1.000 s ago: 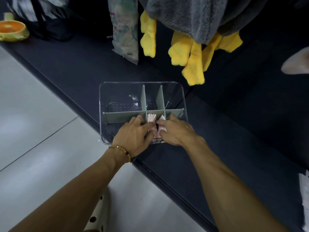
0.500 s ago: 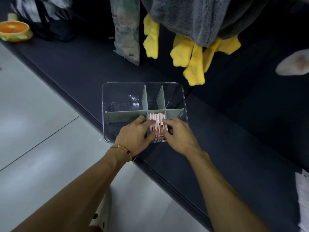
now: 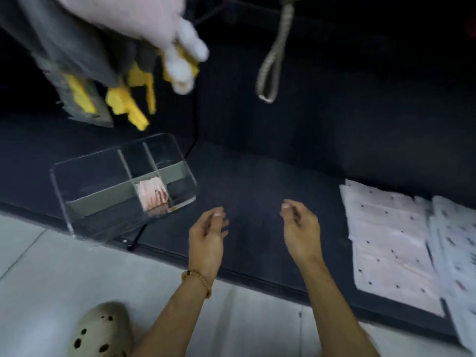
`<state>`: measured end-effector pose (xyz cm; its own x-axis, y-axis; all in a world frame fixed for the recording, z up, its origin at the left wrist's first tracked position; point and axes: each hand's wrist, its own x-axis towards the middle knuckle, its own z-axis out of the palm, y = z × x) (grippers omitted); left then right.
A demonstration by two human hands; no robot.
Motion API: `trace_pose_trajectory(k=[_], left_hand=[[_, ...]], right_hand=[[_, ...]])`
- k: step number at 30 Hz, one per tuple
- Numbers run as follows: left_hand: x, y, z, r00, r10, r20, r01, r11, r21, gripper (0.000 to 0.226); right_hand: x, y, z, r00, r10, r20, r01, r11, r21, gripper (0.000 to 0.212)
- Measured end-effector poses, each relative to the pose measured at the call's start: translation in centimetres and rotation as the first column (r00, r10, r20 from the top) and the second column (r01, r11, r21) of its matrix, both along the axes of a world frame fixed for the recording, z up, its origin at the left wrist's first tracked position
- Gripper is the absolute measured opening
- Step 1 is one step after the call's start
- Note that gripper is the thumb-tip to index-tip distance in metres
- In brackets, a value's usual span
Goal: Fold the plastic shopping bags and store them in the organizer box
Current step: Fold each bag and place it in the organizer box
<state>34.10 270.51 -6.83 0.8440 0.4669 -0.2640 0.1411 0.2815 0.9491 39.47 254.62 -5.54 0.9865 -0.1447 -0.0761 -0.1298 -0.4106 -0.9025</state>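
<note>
1. Both hands have left the organizer box (image 3: pixel 123 186) since the earlier frames; the view has swung right, so the box now sits left of centre.
2. Head view: left hand (image 3: pixel 207 234) and right hand (image 3: pixel 300 228) hover at lower centre, palms facing, fingers loosely curled, holding nothing.
3. Below them lies a dark, matte surface (image 3: pixel 257 202); pale floor tiles (image 3: pixel 38 274) fill the lower left.
4. Folded pink bags (image 3: pixel 153 195) stand packed in 1 front compartment of the clear, grey-divided box.
5. Flat white plastic bags (image 3: pixel 386 240), dotted, lie at the right edge.
6. A bead bracelet (image 3: pixel 199 280) circles the left wrist.
</note>
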Motion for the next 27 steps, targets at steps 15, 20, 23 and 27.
trace_pose_trajectory(k=[15,20,23,27], left_hand=[[5.7,-27.3,-5.9,0.750,-0.626,-0.213,0.617,0.548,0.565,0.033],[9.9,-29.4,-7.3,0.765,-0.501,-0.405,0.622,0.412,0.666,0.063],[11.2,-30.1,-7.3,0.763,-0.530,-0.370,0.613,0.416,0.672,0.055],[11.6,-30.3,-6.0,0.839,-0.489,-0.237,0.447,0.372,0.814,0.037]], right_hand=[[-4.7,-32.3,-6.8,0.866,-0.476,-0.149,0.380,0.823,-0.421,0.052],[-2.2,-33.6,-8.5,0.937,-0.297,-0.186,0.119,0.769,-0.629,0.044],[-1.6,-33.7,-8.8,0.948,-0.297,-0.114,0.139,0.709,-0.692,0.029],[-0.8,-33.6,-7.8,0.972,-0.233,-0.024,0.150,0.699,-0.699,0.017]])
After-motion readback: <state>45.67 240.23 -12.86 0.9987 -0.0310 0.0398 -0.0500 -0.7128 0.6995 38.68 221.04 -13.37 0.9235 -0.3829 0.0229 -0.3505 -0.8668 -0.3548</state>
